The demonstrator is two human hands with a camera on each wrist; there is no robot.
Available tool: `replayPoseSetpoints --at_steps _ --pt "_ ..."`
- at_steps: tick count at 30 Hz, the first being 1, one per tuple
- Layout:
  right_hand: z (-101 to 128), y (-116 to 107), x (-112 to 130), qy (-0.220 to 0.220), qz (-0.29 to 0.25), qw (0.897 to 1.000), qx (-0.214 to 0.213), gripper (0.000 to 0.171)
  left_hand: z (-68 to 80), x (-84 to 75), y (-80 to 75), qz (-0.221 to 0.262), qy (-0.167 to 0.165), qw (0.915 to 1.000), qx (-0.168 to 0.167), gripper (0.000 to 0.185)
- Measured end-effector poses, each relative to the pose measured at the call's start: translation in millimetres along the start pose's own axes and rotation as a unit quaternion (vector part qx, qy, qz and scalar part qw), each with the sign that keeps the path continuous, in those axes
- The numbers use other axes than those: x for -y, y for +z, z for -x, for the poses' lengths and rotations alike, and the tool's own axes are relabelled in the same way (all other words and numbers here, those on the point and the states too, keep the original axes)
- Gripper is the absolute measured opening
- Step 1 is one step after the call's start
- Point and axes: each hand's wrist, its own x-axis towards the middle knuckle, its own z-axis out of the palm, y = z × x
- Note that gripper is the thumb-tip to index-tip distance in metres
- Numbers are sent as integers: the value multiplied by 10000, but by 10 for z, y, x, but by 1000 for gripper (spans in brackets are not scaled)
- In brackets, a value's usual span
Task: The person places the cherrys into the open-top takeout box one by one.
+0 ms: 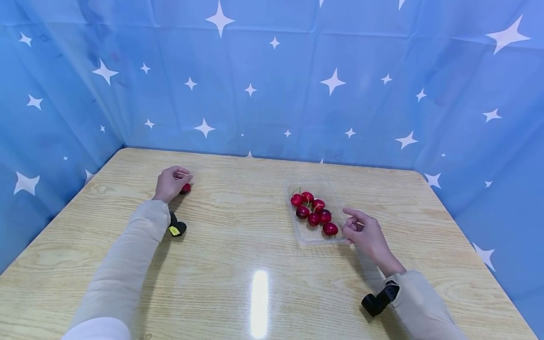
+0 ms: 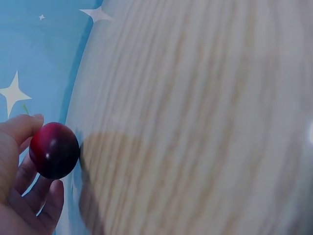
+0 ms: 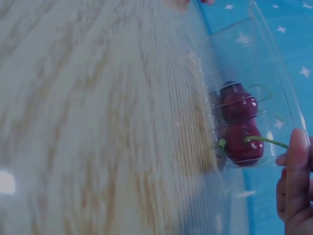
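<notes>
At the far left of the table, my left hand (image 1: 172, 182) pinches a dark red cherry (image 1: 185, 189) by its stem. The left wrist view shows this cherry (image 2: 54, 150) large, close by the tabletop, with a bit of green stem (image 2: 25, 108) poking out above the fingers. My right hand (image 1: 366, 234) grips the right rim of a clear plastic container (image 1: 308, 240) with thumb and fingers. Several red cherries (image 1: 313, 219), some with green stems, lie inside it. Through its wall, the right wrist view shows some cherries (image 3: 242, 142) beside the right fingers (image 3: 297, 166).
A light wood table (image 1: 212, 283) spreads under both hands. Behind it and along its sides hangs a blue curtain (image 1: 272, 108) with white stars. Black wrist devices (image 1: 378, 301) are strapped at both sleeves. A bright light reflection lies on the table's near middle.
</notes>
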Motion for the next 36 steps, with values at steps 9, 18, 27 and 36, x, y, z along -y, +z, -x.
replayPoseSetpoints --at_steps 9,18,27,36 --pt "1 1 4 -34 60 10000 -23 45 14 -24 -25 -41 307 9995 96 26" --pt "1 -6 8 -42 -40 10000 0 45 54 -74 -57 68 268 9985 463 23" --pt "3 7 -10 -17 -43 10000 -20 45 124 -148 16 146 455 9961 740 25" --pt "-2 7 -5 -41 24 10000 -74 45 177 -284 87 249 801 9937 748 24"
